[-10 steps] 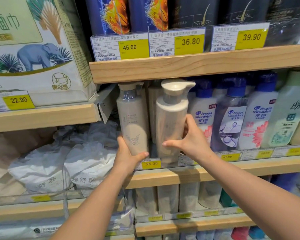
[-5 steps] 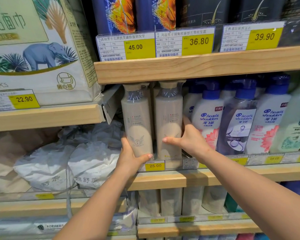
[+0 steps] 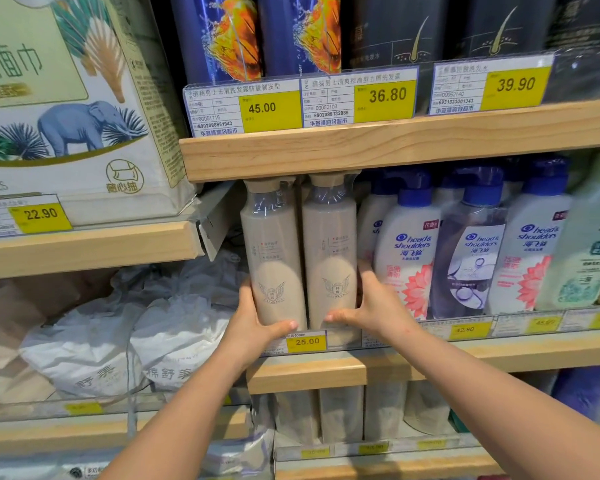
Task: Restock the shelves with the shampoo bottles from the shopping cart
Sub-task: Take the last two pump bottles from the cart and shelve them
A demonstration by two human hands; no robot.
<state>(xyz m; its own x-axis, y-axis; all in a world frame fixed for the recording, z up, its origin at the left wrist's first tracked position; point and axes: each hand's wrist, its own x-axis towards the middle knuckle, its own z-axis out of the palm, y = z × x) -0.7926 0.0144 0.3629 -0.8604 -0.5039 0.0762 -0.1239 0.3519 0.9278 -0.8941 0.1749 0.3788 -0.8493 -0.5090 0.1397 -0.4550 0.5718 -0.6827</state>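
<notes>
Left hand (image 3: pixel 248 327) gripping left bottle (image 3: pixel 274 251), right hand (image 3: pixel 371 306) gripping right bottle (image 3: pixel 329 251): squaring both, labels forward.

The wooden shelf (image 3: pixel 430 355) carried two beige bottles (image 3: pixel 278 258) standing upright side by side at its left end, with white Head & Shoulders bottles (image 3: pixel 409 258) just beside them to the right and a pale green bottle (image 3: pixel 589 251) further right. Price tags (image 3: pixel 307 341) ran along its front edge.
</notes>
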